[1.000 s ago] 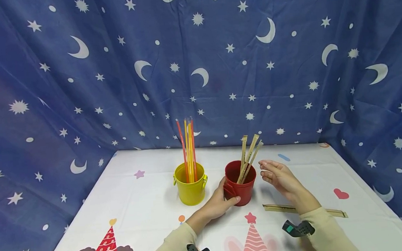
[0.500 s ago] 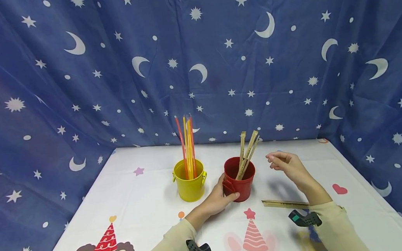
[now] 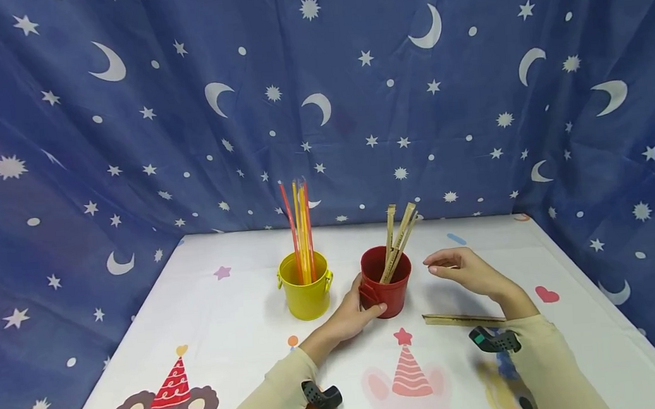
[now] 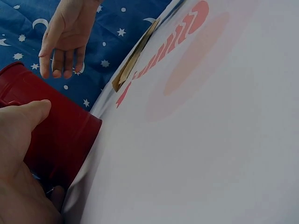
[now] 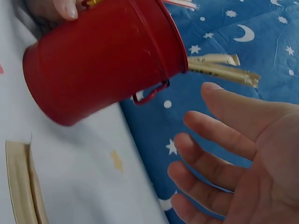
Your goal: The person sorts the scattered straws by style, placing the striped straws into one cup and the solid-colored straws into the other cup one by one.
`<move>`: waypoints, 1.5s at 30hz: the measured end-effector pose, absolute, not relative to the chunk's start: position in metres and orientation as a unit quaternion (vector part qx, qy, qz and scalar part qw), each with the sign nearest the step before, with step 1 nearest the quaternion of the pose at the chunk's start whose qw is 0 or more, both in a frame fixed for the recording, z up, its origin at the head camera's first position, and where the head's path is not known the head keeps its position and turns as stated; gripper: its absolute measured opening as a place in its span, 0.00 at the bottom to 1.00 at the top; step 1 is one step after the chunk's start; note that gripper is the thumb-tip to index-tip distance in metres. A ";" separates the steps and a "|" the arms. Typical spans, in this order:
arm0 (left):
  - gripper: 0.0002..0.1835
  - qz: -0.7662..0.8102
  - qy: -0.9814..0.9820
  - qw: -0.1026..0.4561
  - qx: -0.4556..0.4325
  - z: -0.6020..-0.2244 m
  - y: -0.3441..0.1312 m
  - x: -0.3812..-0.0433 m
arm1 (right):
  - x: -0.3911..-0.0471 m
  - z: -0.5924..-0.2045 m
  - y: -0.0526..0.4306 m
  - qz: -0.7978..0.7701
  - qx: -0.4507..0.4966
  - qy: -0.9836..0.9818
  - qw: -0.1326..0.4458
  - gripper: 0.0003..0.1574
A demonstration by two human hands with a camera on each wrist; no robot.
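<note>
My left hand [image 3: 347, 317] grips a small red bucket [image 3: 392, 296] by its side, thumb across the front; its other fingers are mostly hidden behind. Several slim sticks in tan paper wrappers [image 3: 401, 236] lean inside, sticking out above the rim. To the right of the bucket, my right hand [image 3: 472, 273] hovers over the table, apart from it and holding nothing. In the right wrist view its fingers [image 5: 205, 163] are spread and loosely bent beside the bucket's handle loop [image 5: 152, 93]. Under that arm lie more tan wrapped sticks [image 3: 455, 320], partly covered by the sleeve.
A yellow bucket [image 3: 307, 302] holding several red and yellow straw-like sticks [image 3: 303, 235] stands left of the red one. The table has a white printed cloth [image 3: 221, 319]. Behind it hangs a blue curtain [image 3: 347, 165] with moons and stars.
My right hand has drawn back a little to the right from the red bucket, its fingers having shifted. The left hand keeps its grip on the bucket. The head view has tilted slightly downward.
</note>
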State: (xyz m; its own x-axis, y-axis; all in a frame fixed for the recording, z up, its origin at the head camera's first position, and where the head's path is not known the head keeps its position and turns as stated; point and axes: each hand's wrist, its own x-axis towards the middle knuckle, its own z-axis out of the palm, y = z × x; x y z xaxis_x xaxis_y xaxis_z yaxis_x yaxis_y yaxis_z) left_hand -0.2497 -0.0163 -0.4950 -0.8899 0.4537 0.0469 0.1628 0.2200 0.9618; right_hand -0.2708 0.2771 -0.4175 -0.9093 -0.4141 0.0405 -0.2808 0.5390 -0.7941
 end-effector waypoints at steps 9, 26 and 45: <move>0.45 0.595 0.768 0.133 0.194 -0.500 -0.013 -0.247 | -0.259 -0.442 0.313 -0.412 -0.212 0.878 0.116 0.21; 0.45 0.595 0.770 0.133 0.188 -0.497 -0.021 -0.243 | -0.254 -0.463 0.329 -0.419 -0.247 0.839 0.244 0.09; 0.45 0.593 0.774 0.117 0.189 -0.496 -0.017 -0.246 | -0.252 -0.455 0.328 -0.391 -0.215 0.869 0.215 0.03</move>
